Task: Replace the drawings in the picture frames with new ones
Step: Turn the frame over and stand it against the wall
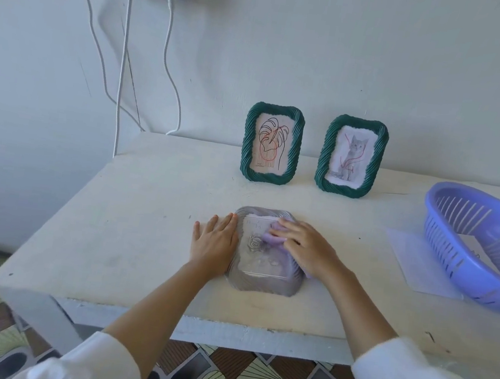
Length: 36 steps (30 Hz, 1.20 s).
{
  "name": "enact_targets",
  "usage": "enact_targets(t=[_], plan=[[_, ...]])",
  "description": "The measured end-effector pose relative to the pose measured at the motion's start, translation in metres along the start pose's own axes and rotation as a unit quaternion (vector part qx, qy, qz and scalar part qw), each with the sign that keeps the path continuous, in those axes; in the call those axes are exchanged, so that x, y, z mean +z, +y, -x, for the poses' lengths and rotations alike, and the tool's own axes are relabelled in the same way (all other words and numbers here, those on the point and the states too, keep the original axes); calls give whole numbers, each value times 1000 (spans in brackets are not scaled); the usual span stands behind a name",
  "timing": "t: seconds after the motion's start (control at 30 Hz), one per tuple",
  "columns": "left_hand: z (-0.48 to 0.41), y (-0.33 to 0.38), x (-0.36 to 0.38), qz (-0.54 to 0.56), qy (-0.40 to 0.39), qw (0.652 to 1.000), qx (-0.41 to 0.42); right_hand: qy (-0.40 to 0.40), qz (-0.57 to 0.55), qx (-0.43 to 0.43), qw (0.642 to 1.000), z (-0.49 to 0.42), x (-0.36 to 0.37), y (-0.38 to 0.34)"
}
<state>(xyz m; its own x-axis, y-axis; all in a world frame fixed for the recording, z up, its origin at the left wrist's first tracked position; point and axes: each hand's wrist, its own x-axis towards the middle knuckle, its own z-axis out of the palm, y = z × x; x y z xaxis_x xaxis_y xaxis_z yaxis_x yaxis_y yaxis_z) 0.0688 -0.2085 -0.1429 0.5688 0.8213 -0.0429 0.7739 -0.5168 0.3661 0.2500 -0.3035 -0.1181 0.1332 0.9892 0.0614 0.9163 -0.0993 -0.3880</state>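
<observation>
Both hands on flat grey frame — left hand beside, right hand atop.

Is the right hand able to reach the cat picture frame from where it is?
Probably yes. The right hand lies on the grey frame, and only bare table lies between it and the cat frame standing farther back.

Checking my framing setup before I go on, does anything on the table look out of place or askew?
The right green frame leans slightly, its cat picture ragged-edged. A loose sheet sits partly under the tilted purple basket.
</observation>
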Motion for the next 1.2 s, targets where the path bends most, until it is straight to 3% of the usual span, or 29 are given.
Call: enact_targets(t=[0.17, 0.4, 0.53, 0.67, 0.87, 1.0, 1.2], plan=[[0, 0, 0, -5, -1, 1000, -1, -20, 31, -8, 999, -30, 10, -10], [-1, 1, 0, -10, -3, 1000, 0, -39, -74, -89, 993, 28, 11, -31], [1, 0, -1, -8, -2, 1000, 4, -20, -156, -33, 987, 45, -3, -13], [1, 0, -1, -9, -2, 1000, 2, 17, -70, 1, 997, 14, -4, -2], [2, 1, 0, -9, -5, 1000, -4, -39, 33, 7, 999, -34, 9, -12], [3, 2, -2, -14, -6, 1000, -3, -49, 26, 2, 998, -28, 19, -24], [5, 3, -5, -34, -6, 999, 5, -49, 18, -73, 996, 7, 21, -41]])
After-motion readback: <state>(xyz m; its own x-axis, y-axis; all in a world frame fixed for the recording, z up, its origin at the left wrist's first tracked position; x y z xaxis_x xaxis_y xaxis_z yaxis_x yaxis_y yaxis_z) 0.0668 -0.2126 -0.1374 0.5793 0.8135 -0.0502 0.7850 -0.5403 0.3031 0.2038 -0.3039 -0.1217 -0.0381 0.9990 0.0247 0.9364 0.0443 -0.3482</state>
